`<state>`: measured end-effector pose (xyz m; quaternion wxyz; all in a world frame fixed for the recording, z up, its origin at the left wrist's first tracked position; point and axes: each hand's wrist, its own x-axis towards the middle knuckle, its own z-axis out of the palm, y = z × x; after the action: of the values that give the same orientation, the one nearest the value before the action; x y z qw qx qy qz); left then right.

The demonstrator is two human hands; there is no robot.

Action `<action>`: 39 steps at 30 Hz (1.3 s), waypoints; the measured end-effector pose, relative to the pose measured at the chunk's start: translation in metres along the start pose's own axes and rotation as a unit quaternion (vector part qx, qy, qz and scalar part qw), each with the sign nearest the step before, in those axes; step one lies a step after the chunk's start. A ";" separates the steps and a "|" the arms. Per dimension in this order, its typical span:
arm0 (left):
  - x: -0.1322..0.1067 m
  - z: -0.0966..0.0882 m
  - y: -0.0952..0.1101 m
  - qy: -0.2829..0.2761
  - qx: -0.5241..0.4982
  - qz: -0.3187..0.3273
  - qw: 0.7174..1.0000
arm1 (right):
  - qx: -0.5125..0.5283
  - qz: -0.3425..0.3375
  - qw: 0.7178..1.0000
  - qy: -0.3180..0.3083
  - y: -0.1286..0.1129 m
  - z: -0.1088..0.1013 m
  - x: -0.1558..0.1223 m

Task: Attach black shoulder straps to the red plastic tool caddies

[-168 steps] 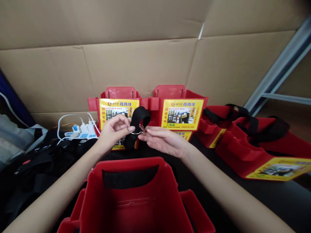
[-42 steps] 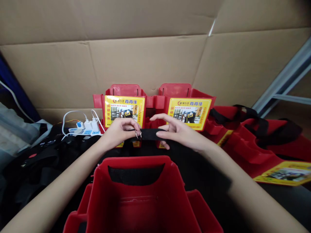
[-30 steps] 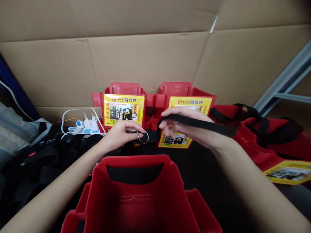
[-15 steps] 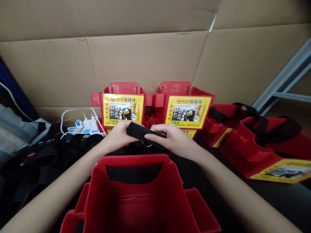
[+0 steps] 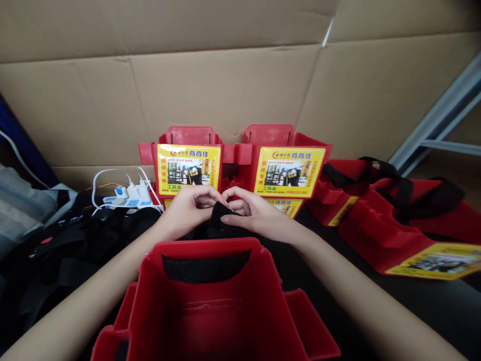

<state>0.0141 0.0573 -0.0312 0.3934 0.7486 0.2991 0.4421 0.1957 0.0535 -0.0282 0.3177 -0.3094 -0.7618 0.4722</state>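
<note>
My left hand (image 5: 191, 208) and my right hand (image 5: 253, 210) meet just beyond a red plastic tool box (image 5: 210, 321). Both are closed on a black webbing strap (image 5: 218, 214), which is folded between them. My right thumb lies along its near side, while the left fingertips pinch at its upper edge; some fingers are hidden behind it. In front of me the tool box faces upward with its inside showing. A band of black webbing (image 5: 206, 268) shows through the slot in its far wall.
Red tool boxes with yellow labels (image 5: 289, 173) stand stacked against a cardboard wall (image 5: 225, 95). More red boxes with black straps (image 5: 391, 230) lie at the right. A power strip (image 5: 133, 201) with white plugs and a heap of black straps (image 5: 63, 250) are at the left.
The strap end, earlier stretched flat and tilted between my hands, is now bunched and partly turned down. My hands have drawn closer together; the tool box stays almost in place.
</note>
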 end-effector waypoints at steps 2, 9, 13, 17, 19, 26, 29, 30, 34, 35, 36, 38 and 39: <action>0.000 0.000 -0.001 0.026 0.053 0.026 0.998 | 0.006 -0.003 1.000 0.011 0.003 0.001 0.002; 0.000 -0.005 0.000 0.017 0.213 0.070 0.974 | -0.071 -0.030 0.990 0.122 0.006 -0.005 0.007; 0.001 -0.004 0.000 -0.006 0.131 0.020 0.991 | -0.067 -0.039 0.987 0.142 0.007 -0.005 0.009; 0.001 -0.006 -0.004 -0.030 0.130 0.033 0.991 | -0.058 -0.043 0.986 0.150 0.007 -0.001 0.008; 0.001 -0.008 -0.006 -0.052 0.149 0.065 0.985 | -0.044 -0.041 0.988 0.145 0.006 0.000 0.007; -0.002 -0.007 -0.012 0.014 0.312 0.294 0.903 | -0.044 -0.059 0.992 0.099 0.003 -0.005 0.004; -0.005 -0.007 -0.013 0.092 0.387 0.351 0.848 | -0.059 -0.097 0.990 0.085 -0.001 -0.002 -0.001; -0.006 -0.007 -0.013 0.107 0.408 0.347 0.838 | -0.076 -0.110 0.987 0.083 -0.003 0.000 -0.002; -0.007 -0.004 -0.011 0.145 0.447 0.286 0.835 | -0.178 -0.158 0.966 0.102 -0.006 0.005 -0.005; -0.007 -0.003 -0.011 0.153 0.445 0.268 0.841 | -0.198 -0.166 0.960 0.110 -0.006 0.006 -0.005; -0.006 -0.002 -0.011 0.158 0.441 0.248 0.848 | -0.212 -0.174 0.955 0.117 -0.005 0.006 -0.004; -0.004 0.000 -0.011 0.160 0.434 0.203 0.863 | -0.225 -0.189 0.947 0.126 -0.002 0.007 0.000; -0.004 0.000 -0.012 0.158 0.432 0.180 0.870 | -0.230 -0.195 0.945 0.129 0.000 0.007 0.001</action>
<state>0.0114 0.0600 -0.0429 -0.1081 0.8047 0.3784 0.4445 0.1894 0.0508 -0.0307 0.4197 -0.2774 -0.8476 0.1688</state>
